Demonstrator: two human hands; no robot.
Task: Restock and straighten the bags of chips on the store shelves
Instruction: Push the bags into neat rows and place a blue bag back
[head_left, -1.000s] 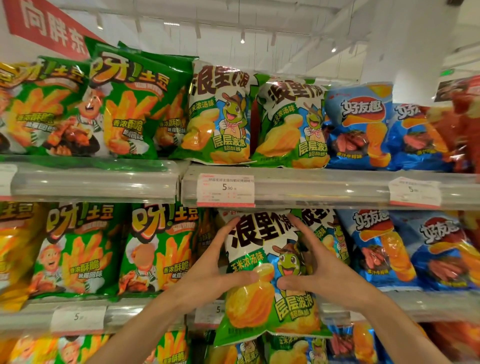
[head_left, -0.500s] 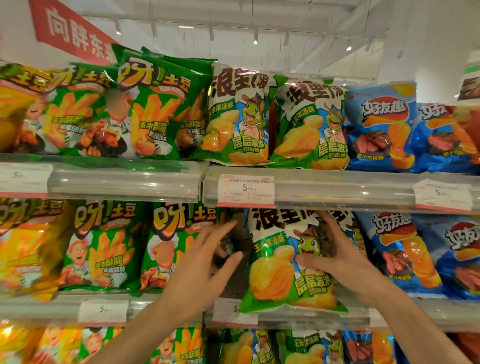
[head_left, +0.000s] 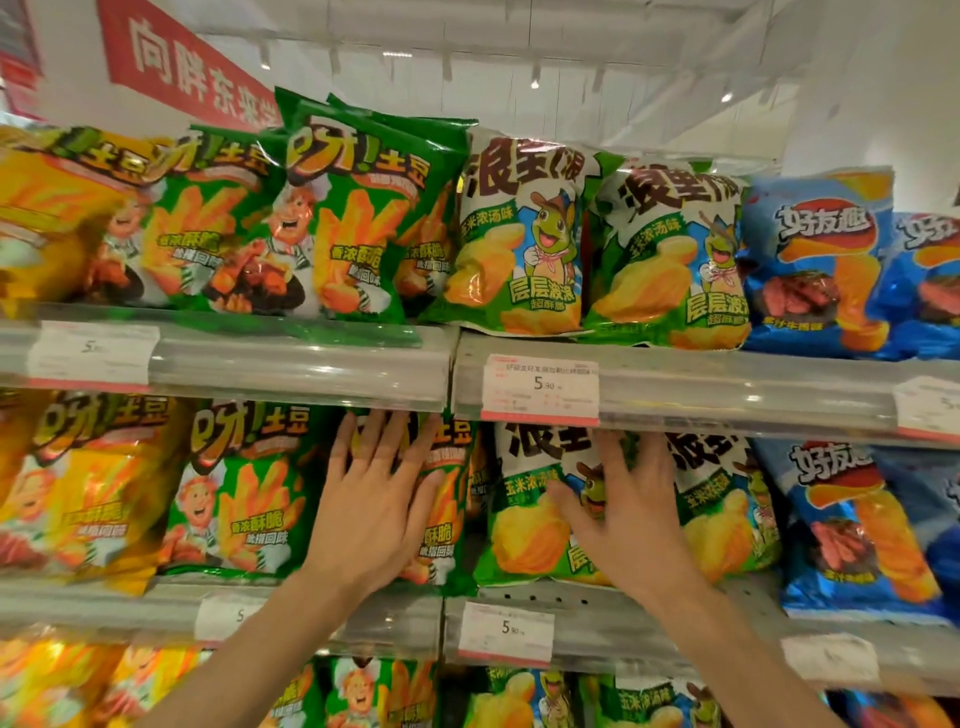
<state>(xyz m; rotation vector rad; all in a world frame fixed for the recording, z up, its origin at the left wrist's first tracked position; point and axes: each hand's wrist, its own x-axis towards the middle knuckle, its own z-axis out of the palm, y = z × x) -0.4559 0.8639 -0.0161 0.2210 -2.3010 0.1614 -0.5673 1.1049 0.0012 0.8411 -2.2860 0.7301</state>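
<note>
Two bare forearms in view, no sleeves visible up to the frame's bottom edge. Left hand (head_left: 371, 512) and right hand (head_left: 626, 519): no gloves, rings, watch or wristbands on what shows. Fingers (head_left: 358, 441) slim, nails short and unpainted as far as the blur allows.

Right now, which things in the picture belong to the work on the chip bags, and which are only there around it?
Part of the job:
- left hand, flat on a green fries bag
- right hand, flat on a frog chips bag
- middle shelf under both bags

Only nearby:
- blue bags on the top shelf
- price tag
- red banner
</note>
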